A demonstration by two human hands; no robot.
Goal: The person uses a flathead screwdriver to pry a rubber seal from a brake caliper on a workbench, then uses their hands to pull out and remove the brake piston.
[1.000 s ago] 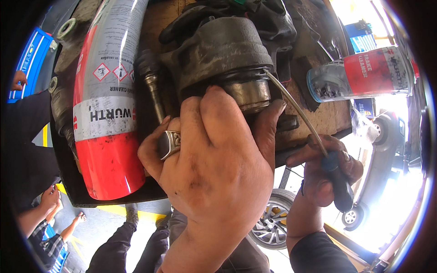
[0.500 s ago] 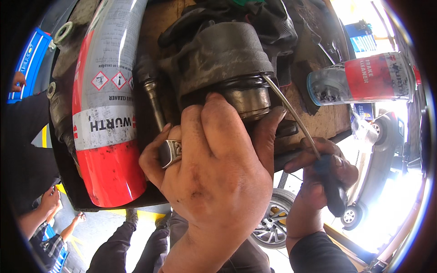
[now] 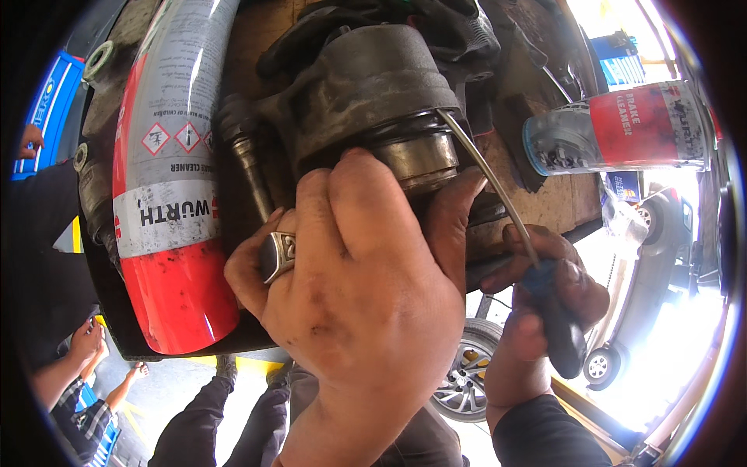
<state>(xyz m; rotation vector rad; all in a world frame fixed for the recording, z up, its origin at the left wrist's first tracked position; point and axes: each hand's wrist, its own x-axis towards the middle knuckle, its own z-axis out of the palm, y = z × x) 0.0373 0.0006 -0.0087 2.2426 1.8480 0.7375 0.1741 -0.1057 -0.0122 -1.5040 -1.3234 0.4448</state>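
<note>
- Fingers of the left hand (image 3: 358, 280) clasp a shiny cylinder (image 3: 420, 161); the right hand's (image 3: 529, 327) wrap a dark-handled tool (image 3: 502, 196).
- One spray can (image 3: 175, 202) fills the left, a second can (image 3: 622, 128) the upper right; I can't see inside either.
- Upper centre, the dark metal housing (image 3: 377, 74) sits just beyond the left fingertips.
- Left hand lies knuckles-up; right curls, lower right.

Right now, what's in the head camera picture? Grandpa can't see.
The left hand touches the shiny cylinder of a dark metal part; the right hand holds a dark-handled tool, its tip at that part. Two spray cans flank it.
</note>
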